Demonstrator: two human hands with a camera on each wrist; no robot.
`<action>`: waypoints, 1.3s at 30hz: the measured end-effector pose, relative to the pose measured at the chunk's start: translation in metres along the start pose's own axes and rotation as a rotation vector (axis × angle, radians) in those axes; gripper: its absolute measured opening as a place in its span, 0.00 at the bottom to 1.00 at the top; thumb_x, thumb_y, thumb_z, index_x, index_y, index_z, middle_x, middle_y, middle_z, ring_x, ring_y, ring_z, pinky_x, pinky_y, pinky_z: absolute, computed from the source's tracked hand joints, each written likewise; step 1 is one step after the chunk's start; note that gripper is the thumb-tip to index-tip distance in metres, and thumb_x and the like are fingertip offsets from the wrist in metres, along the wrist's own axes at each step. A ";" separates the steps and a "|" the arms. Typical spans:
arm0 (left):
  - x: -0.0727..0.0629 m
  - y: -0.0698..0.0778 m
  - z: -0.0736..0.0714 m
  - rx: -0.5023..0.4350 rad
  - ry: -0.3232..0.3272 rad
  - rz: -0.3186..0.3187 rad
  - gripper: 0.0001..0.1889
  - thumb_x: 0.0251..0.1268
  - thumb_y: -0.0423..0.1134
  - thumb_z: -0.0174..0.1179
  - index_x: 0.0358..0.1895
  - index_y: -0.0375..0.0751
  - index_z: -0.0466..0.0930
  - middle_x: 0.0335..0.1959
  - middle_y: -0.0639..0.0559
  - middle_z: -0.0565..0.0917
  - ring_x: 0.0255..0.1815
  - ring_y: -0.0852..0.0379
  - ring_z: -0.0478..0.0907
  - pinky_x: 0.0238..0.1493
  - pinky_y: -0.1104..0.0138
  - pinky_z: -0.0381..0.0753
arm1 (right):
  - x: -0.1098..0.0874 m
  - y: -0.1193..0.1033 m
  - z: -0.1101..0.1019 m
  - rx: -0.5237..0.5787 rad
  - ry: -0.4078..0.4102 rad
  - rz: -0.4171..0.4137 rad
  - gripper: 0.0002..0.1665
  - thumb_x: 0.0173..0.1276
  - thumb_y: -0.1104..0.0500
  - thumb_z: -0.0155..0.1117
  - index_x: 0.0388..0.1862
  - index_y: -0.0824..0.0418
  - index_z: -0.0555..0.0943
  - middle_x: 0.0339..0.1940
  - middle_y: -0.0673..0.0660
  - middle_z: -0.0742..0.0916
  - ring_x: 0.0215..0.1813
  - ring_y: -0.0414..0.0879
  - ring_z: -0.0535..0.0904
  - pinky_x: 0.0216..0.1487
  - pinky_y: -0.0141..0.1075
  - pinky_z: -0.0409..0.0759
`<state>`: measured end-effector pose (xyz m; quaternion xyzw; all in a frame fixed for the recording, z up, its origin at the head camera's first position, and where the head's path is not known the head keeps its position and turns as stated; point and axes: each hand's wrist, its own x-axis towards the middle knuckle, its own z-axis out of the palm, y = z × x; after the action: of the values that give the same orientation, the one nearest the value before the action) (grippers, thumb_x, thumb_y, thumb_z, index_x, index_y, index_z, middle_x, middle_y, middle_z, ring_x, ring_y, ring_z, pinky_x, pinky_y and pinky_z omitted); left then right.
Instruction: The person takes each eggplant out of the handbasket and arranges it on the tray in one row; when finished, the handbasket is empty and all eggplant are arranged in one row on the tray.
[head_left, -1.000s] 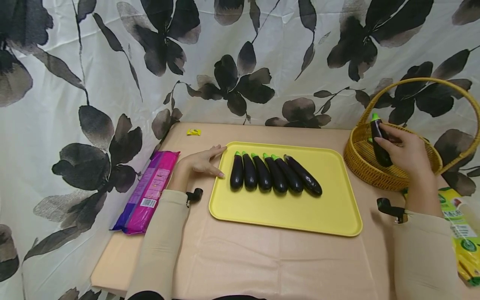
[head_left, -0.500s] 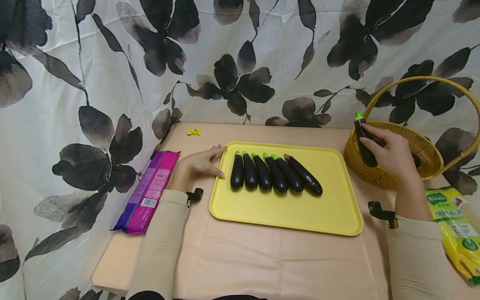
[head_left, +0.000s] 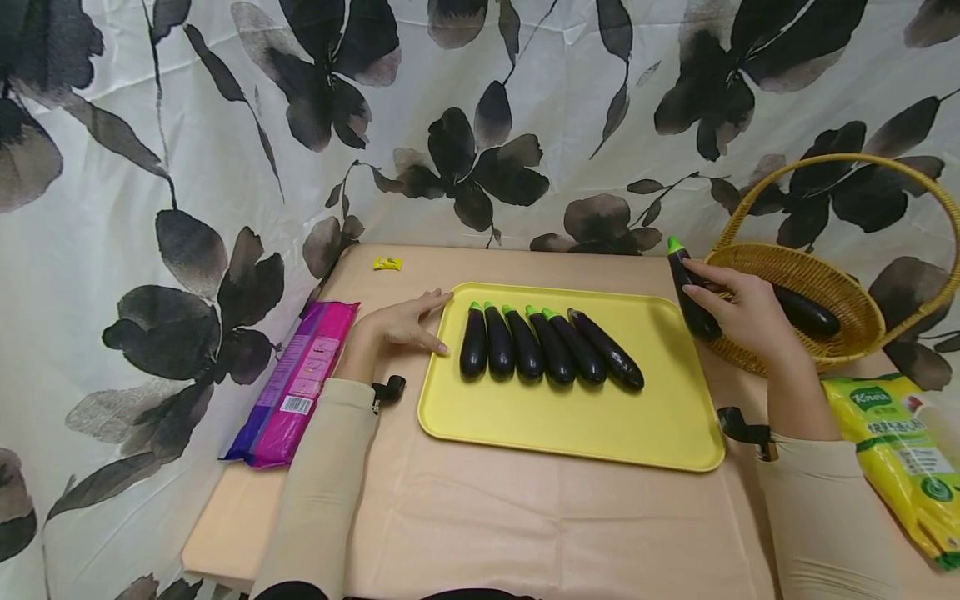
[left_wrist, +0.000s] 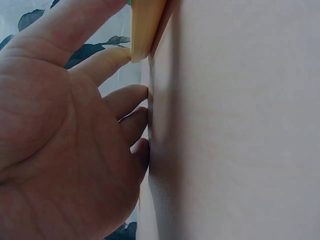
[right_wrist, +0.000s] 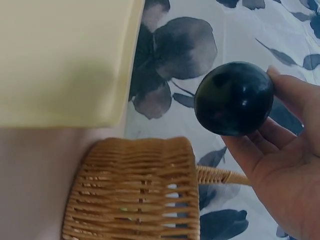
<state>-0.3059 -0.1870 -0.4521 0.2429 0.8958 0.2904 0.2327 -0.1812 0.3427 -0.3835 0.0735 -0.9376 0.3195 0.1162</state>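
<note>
My right hand [head_left: 750, 315] pinches a dark purple eggplant [head_left: 691, 292] with a green stem end, held between the yellow tray's right rim and the wicker basket [head_left: 855, 287]. In the right wrist view, the rounded bottom of that eggplant faces the camera, gripped by thumb and fingers. Another eggplant [head_left: 810, 315] lies inside the basket, partly hidden behind the hand. On the yellow tray [head_left: 525, 423], several eggplants [head_left: 558, 350] lie side by side in a row, stem ends away from me. My left hand [head_left: 405, 323] touches the tray's left edge with fingers extended.
A pink and purple packet [head_left: 307, 383] lies left of my left forearm. At the right, a yellow-green packet [head_left: 900, 450] sits in front of the basket. A small yellow wrapper [head_left: 387, 263] lies near the table's back edge, before a floral curtain [head_left: 465, 100].
My right hand has carried the eggplant left, out from over the basket toward the tray's right edge, uncovering another eggplant in the basket. The left hand has stayed at the tray.
</note>
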 end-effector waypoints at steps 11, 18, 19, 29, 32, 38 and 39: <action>-0.001 0.001 0.000 -0.004 0.001 -0.006 0.65 0.49 0.57 0.82 0.86 0.55 0.46 0.89 0.50 0.39 0.89 0.48 0.28 0.86 0.46 0.32 | 0.006 0.000 0.020 0.006 -0.116 -0.023 0.29 0.80 0.46 0.61 0.75 0.49 0.76 0.60 0.65 0.86 0.41 0.47 0.79 0.33 0.30 0.79; -0.001 0.001 0.000 -0.001 0.003 -0.012 0.65 0.48 0.58 0.82 0.86 0.55 0.47 0.89 0.50 0.39 0.89 0.48 0.29 0.86 0.46 0.32 | 0.006 -0.002 0.025 0.026 -0.167 -0.036 0.29 0.80 0.45 0.60 0.76 0.51 0.75 0.52 0.64 0.86 0.38 0.48 0.76 0.29 0.33 0.75; -0.002 0.001 0.000 0.001 0.003 -0.015 0.65 0.48 0.58 0.82 0.86 0.56 0.47 0.89 0.51 0.39 0.89 0.48 0.29 0.86 0.46 0.32 | 0.006 -0.003 0.026 0.027 -0.178 -0.036 0.30 0.80 0.45 0.60 0.77 0.51 0.75 0.52 0.64 0.86 0.38 0.48 0.76 0.29 0.33 0.74; -0.001 0.001 0.000 -0.007 0.004 -0.011 0.64 0.49 0.57 0.82 0.86 0.55 0.47 0.89 0.50 0.39 0.89 0.48 0.29 0.86 0.47 0.32 | 0.010 -0.005 0.034 -0.015 -0.303 -0.079 0.29 0.81 0.48 0.59 0.77 0.54 0.74 0.62 0.66 0.84 0.50 0.56 0.81 0.34 0.34 0.77; -0.002 0.002 0.000 -0.008 0.003 -0.010 0.65 0.48 0.57 0.82 0.86 0.55 0.47 0.89 0.49 0.39 0.89 0.48 0.29 0.86 0.46 0.32 | 0.011 -0.005 0.038 -0.022 -0.344 -0.084 0.29 0.81 0.48 0.60 0.77 0.54 0.74 0.66 0.66 0.83 0.51 0.55 0.81 0.36 0.33 0.78; 0.000 0.000 0.000 0.010 0.004 -0.015 0.65 0.48 0.58 0.82 0.86 0.56 0.47 0.89 0.49 0.38 0.89 0.48 0.29 0.86 0.47 0.33 | 0.012 -0.004 0.045 -0.037 -0.393 -0.093 0.29 0.81 0.48 0.60 0.76 0.55 0.75 0.68 0.64 0.83 0.48 0.52 0.79 0.38 0.34 0.77; 0.000 0.000 0.000 0.012 0.004 -0.015 0.65 0.48 0.59 0.82 0.86 0.57 0.47 0.89 0.49 0.38 0.89 0.48 0.29 0.86 0.47 0.33 | 0.012 -0.004 0.046 -0.032 -0.404 -0.094 0.29 0.81 0.49 0.60 0.76 0.55 0.75 0.67 0.64 0.83 0.48 0.52 0.78 0.38 0.34 0.76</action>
<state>-0.3057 -0.1870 -0.4525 0.2371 0.8998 0.2837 0.2318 -0.2003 0.3104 -0.4138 0.1780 -0.9424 0.2774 -0.0580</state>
